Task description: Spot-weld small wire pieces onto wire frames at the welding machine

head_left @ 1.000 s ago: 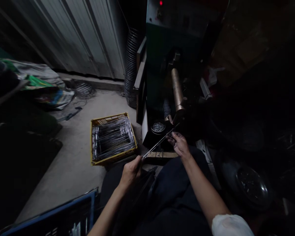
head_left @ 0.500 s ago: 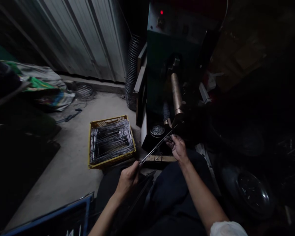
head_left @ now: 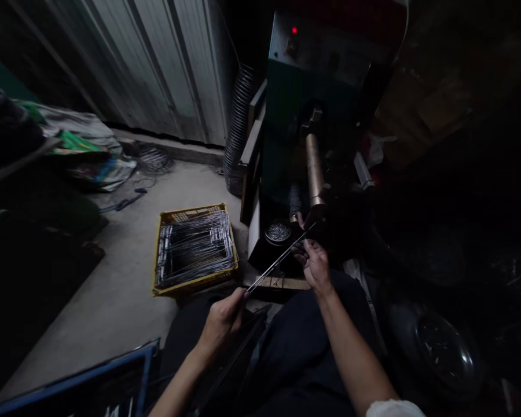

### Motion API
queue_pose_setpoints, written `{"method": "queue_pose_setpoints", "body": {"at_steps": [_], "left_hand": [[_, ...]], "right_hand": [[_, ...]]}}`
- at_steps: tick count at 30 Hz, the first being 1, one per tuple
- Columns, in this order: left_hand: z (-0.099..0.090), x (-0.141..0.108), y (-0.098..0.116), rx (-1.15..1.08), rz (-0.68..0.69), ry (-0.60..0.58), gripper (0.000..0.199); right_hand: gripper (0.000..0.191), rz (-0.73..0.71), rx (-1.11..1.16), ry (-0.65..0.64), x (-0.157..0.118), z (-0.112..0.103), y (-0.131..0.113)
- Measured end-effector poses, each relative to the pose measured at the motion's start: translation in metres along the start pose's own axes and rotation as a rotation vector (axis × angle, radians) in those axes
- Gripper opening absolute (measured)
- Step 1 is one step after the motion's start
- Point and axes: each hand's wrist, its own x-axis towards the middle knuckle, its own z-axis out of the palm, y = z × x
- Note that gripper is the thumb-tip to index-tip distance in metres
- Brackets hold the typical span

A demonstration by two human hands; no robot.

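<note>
A thin bent metal wire frame (head_left: 271, 267) stretches slantwise between my two hands. My left hand (head_left: 224, 315) is closed around its near end. Close to the far end, my right hand (head_left: 314, 263) pinches at the wire; whether its fingertips also hold a small part is too dark to tell. The far tip of the wire lies at the copper-coloured electrodes of a machine, under the thick upper rod (head_left: 315, 171) and beside the lower one (head_left: 296, 208). A round dish of small metal pieces (head_left: 278, 232) stands just left of the wire's far end.
On the floor to the left, a yellow crate (head_left: 156, 272) holds many similar wire frames. A blue crate (head_left: 146, 370) is at the lower left. The green machine body (head_left: 282, 104) bears a lit red lamp. A dark basin (head_left: 447, 353) with small pieces lies at right.
The camera view has shifted slightly, moving the machine a little right and down in the picture. Both hands keep their hold on the wire frame, in nearly the same pose.
</note>
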Motion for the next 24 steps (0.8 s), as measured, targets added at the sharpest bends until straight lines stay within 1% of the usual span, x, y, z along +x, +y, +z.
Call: {"method": "queue_pose_setpoints", "body": {"at_steps": [9, 13, 19, 24], "left_hand": [[0.001, 0.009, 0.004, 0.017, 0.013, 0.015, 0.015], [-0.001, 0.011, 0.005, 0.024, -0.001, 0.004, 0.016], [-0.001, 0.017, 0.006, 0.031, -0.019, -0.003, 0.017], [0.001, 0.015, 0.004, 0.02, -0.053, 0.007, 0.017]], "right_hand": [[0.034, -0.005, 0.028, 0.025, 0.004, 0.003, -0.004], [0.035, -0.009, 0.028, 0.022, 0.009, 0.004, -0.004], [0.032, -0.011, 0.017, 0.029, 0.012, 0.006, -0.006], [0.031, -0.002, 0.011, 0.02, 0.012, 0.007, -0.007]]}}
